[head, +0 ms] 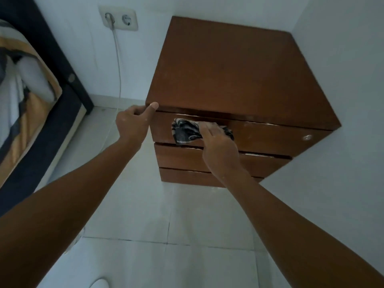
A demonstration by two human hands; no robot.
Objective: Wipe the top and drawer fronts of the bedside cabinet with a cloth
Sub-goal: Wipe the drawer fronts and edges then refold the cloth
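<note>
A brown wooden bedside cabinet (232, 69) stands in the room's corner, with three drawer fronts facing me. My right hand (218, 150) presses a dark patterned cloth (185, 132) flat against the top drawer front (270, 138), left of its middle. My left hand (133, 123) grips the cabinet's front left corner, thumb on the top edge. A small round lock (307, 137) sits at the right end of the top drawer. The cabinet's top is bare.
A bed (27, 96) with a dark frame and striped bedding fills the left side. A double wall socket (119, 19) holds a plug, and its white cable (118, 65) hangs down to the tiled floor (155, 215). White walls close in behind and to the right.
</note>
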